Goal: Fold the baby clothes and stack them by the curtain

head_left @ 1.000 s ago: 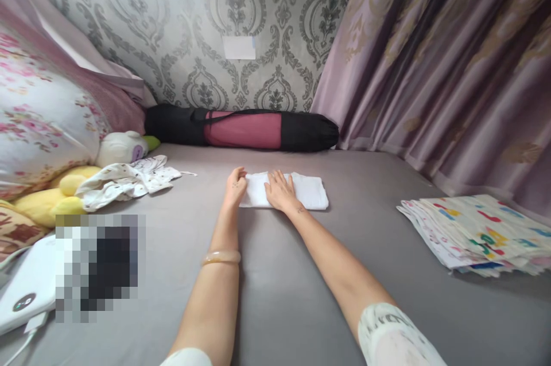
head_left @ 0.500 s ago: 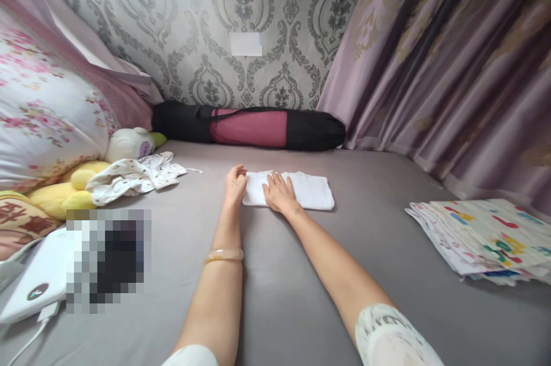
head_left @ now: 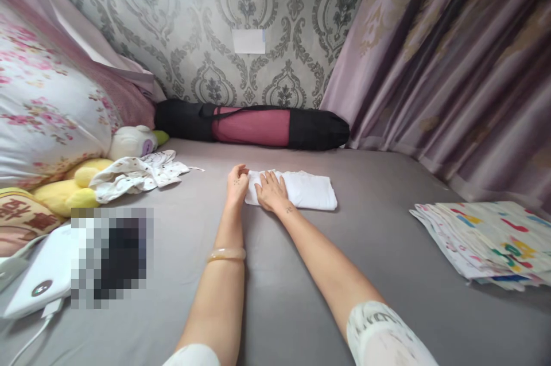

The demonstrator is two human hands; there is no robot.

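A white folded cloth (head_left: 310, 190) lies as a flat, narrow bundle on the grey bed sheet (head_left: 370, 228). At its left end is my left hand (head_left: 237, 183), closed with the fingers curled at the cloth's edge; the fingertips are partly hidden behind the hand. My right hand (head_left: 272, 191) rests palm down on the left half of the cloth, fingers spread and pointing away from me.
To the right lies a stack of patterned cloths (head_left: 495, 240). A black and pink long bag (head_left: 252, 126) lies along the wall. On the left are a small spotted garment (head_left: 133, 178), yellow plush toy (head_left: 64, 191), floral pillow (head_left: 47, 108) and white power bank (head_left: 43, 274) with a cable.
My right hand has slid left across the cloth, closer to my left hand. My left hand stays at the cloth's left end. The view has shifted slightly.
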